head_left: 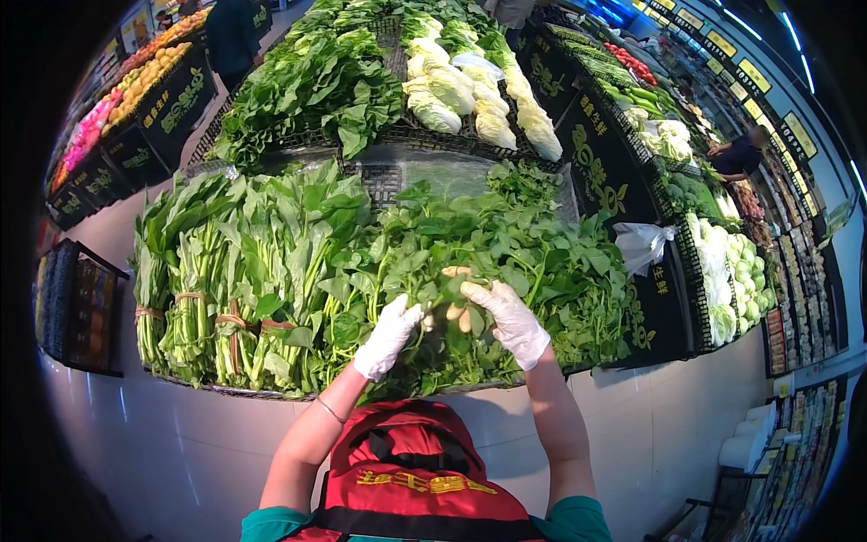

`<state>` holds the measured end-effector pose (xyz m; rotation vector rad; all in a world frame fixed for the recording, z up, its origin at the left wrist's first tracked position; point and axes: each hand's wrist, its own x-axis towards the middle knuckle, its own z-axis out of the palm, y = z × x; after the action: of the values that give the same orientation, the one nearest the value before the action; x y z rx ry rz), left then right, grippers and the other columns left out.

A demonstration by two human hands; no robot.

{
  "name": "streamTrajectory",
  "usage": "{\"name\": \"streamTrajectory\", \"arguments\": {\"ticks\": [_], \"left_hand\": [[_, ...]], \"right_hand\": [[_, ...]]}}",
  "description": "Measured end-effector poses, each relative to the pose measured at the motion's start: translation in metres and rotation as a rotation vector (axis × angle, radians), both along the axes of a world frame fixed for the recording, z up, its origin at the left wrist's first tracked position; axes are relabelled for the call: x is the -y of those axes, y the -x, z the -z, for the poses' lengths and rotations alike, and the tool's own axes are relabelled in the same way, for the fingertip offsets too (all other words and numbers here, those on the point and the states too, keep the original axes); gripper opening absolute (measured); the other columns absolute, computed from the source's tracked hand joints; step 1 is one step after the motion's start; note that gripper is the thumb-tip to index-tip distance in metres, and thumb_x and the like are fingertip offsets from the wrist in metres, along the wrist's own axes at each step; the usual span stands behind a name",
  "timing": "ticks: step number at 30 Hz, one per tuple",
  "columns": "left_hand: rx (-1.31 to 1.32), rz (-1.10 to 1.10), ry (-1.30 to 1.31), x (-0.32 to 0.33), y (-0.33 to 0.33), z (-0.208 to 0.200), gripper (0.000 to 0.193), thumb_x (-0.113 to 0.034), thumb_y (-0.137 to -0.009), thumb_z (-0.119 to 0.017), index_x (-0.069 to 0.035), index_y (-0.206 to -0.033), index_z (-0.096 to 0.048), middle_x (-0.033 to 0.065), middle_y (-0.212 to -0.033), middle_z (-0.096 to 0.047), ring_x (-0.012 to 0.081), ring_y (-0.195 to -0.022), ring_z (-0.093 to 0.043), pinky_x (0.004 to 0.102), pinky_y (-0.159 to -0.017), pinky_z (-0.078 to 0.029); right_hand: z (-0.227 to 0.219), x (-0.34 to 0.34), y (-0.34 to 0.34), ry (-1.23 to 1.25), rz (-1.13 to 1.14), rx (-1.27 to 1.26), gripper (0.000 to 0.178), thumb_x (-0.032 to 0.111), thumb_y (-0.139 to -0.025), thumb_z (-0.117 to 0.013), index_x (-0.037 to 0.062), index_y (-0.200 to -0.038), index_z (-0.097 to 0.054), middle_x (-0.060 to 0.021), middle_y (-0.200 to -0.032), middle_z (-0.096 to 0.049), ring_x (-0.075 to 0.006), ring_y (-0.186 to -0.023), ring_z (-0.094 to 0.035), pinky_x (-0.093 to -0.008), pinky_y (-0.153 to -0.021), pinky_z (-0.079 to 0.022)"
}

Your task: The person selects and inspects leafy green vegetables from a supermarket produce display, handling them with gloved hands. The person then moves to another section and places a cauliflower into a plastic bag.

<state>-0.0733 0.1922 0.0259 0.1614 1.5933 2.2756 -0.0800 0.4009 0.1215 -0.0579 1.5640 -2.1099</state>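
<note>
Wearing thin white gloves. Reaching in from the bottom of the frame to the pile of loose greens [569,280], right in the middle and a bit to the right. With the right hand [511,323], holding some of these leaves, grip narrow and fingers bent round. With the left hand [390,339], touching the leaves just beside, fingers bent close to the thumb; cannot tell if pinching a stem. Partly hidden by leaves at the fingertips of both.

Just left of the pile, can see tied bunches [203,262] with long stems, held by brown bands [191,295]. Just above, can see a bare, shiny bit of the surface [442,172]. Higher up, can see big dark leaves [298,95] and, to their right, pale long cabbages [492,113]. To the right of the loose greens, can see a crumpled white bag [639,248], then round green cabbages [745,271]. At the upper left, can see yellow fruit [149,77] and a person in dark clothes [230,41]; at the upper right, another person [741,158]. At the bottom middle, can see a red apron [406,506], blocking part of the floor [632,411].
</note>
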Motion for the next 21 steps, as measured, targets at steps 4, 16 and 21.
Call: {"name": "streamTrajectory", "arguments": {"ticks": [4, 16, 21], "left_hand": [[0.133, -0.124, 0.067, 0.019, 0.004, 0.002, 0.015, -0.02, -0.097, -0.06, -0.005, -0.1, -0.061, -0.0001, -0.087, -0.064, 0.0073, -0.076, -0.056, 0.0251, -0.073, -0.046], [0.358, -0.101, -0.299, 0.018, 0.0, -0.023, 0.023, -0.019, -0.097, -0.062, 0.001, -0.109, -0.059, 0.0102, -0.095, -0.067, 0.0205, -0.087, -0.066, 0.035, -0.087, -0.054], [0.364, -0.156, -0.506, 0.011, -0.003, -0.026, 0.024, -0.018, -0.098, -0.06, 0.002, -0.112, -0.059, 0.015, -0.107, -0.065, 0.0245, -0.098, -0.065, 0.0406, -0.096, -0.052]], "right_hand": [[-0.019, -0.017, -0.006, -0.082, 0.216, -0.023, 0.039, 0.023, -0.099, -0.058, 0.0002, -0.13, -0.056, -0.011, -0.081, -0.07, -0.0112, -0.058, -0.062, -0.0213, -0.056, -0.049], [-0.056, -0.129, 0.181, -0.788, 0.634, -0.153, 0.056, 0.045, -0.088, -0.068, -0.0043, -0.114, -0.06, -0.0098, -0.091, -0.069, -0.0213, -0.079, -0.068, -0.037, -0.075, -0.054], [-0.017, -0.088, 0.127, -0.765, 0.715, -0.565, 0.022, 0.018, -0.097, -0.055, 0.0031, -0.088, -0.068, -0.0085, -0.092, -0.071, -0.0208, -0.082, -0.067, -0.0386, -0.082, -0.053]]}}
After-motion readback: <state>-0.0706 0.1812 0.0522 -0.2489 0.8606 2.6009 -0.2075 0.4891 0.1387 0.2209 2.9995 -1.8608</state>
